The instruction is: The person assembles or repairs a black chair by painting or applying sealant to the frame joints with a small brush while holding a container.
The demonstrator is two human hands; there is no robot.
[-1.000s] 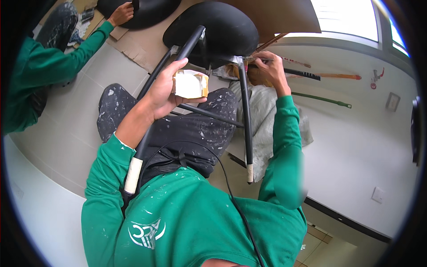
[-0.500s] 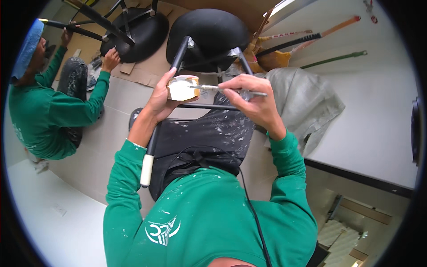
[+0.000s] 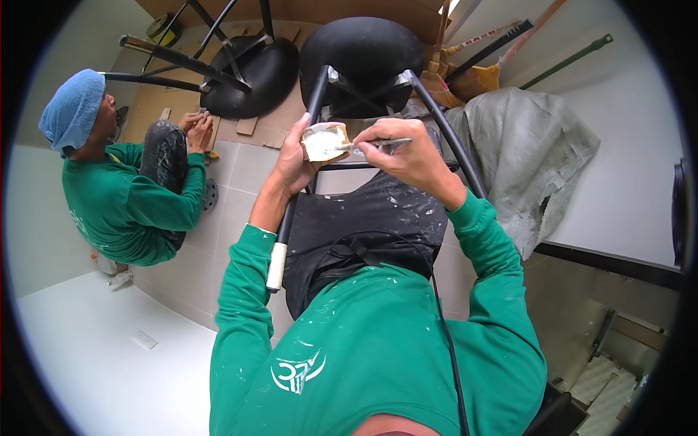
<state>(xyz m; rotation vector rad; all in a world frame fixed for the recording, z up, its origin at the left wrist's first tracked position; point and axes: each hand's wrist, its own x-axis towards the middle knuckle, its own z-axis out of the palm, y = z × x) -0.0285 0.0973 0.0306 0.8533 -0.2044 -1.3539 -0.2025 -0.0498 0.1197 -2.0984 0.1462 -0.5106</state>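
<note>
My left hand (image 3: pixel 292 163) is wrapped round a small cut-open carton (image 3: pixel 327 149) with white paint inside, tilted toward me. Between the fingertips of my right hand (image 3: pixel 411 156) is a thin paintbrush (image 3: pixel 400 142), its tip inside the carton's mouth. Both hands are above my paint-specked dark trousers, among the legs of an upturned black stool (image 3: pixel 363 54). One stool leg runs down beside my left forearm and ends in a cream-coloured sleeve (image 3: pixel 277 266). The brush bristles are hard to make out.
On the left a co-worker (image 3: pixel 131 196) in a green top crouches by another upturned black stool (image 3: pixel 254 76). Grey sheeting (image 3: pixel 520 156) lies at the right near brooms (image 3: pixel 488 76) and a green pole (image 3: pixel 567 62). Cardboard (image 3: pixel 247 138) covers part of the tiled floor.
The brush has gone further into the carton. The co-worker's hands, apart on the stool before, are now together in front of the knee. My whole view has shifted somewhat.
</note>
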